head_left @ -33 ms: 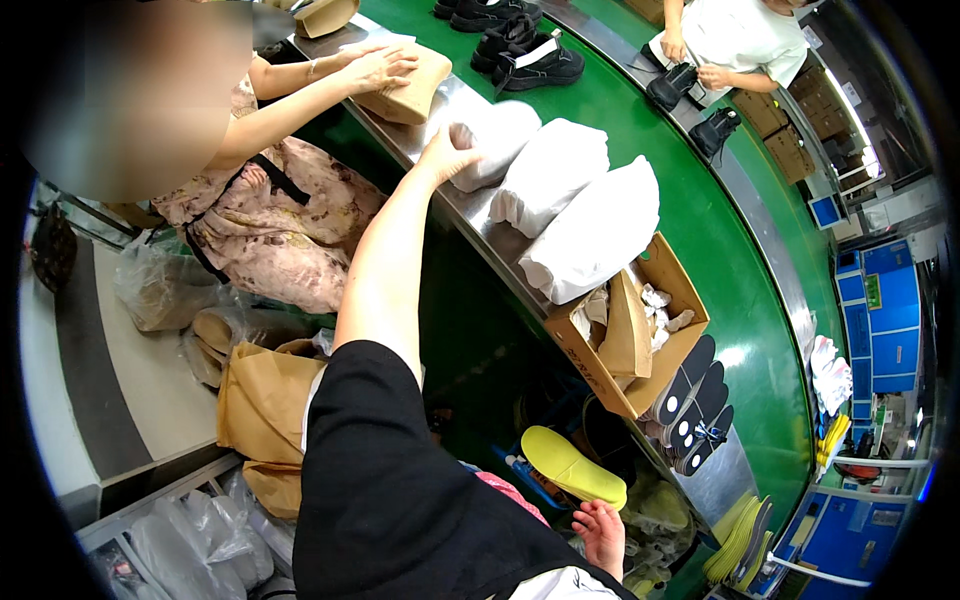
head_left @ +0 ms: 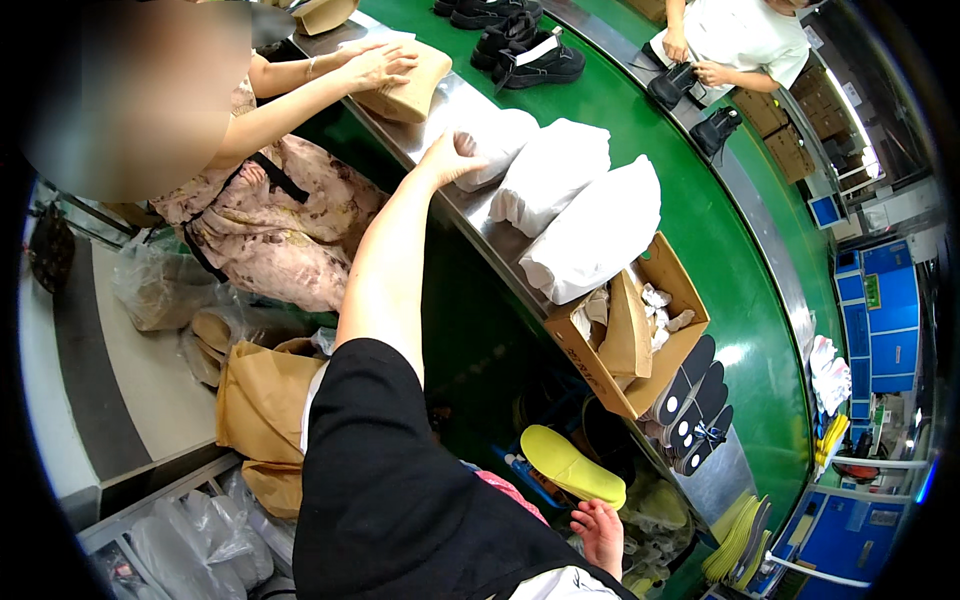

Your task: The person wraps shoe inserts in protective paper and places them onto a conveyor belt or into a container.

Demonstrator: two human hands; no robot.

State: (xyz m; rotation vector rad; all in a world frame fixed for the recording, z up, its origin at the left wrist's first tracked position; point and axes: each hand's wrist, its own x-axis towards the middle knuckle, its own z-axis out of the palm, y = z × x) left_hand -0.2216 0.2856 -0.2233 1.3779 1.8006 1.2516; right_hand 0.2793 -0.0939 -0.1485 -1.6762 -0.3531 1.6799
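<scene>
My left arm reaches up to the steel ledge (head_left: 470, 215) beside the green conveyor (head_left: 640, 120). My left hand (head_left: 450, 155) grips the near end of a white wrapped bundle (head_left: 505, 135). Two more white bundles (head_left: 550, 175) (head_left: 600, 235) lie in a row to its right. My right hand (head_left: 602, 535) is low at the bottom edge, just under the end of a yellow insole (head_left: 570, 465). Whether it holds the insole is unclear.
An open cardboard box (head_left: 640, 330) with brown and white paper sits on the ledge, with black insoles (head_left: 695, 400) beside it. A person at left presses a tan paper parcel (head_left: 410, 90). Black shoes (head_left: 530, 55) ride the belt. Another person (head_left: 740, 35) handles black boots.
</scene>
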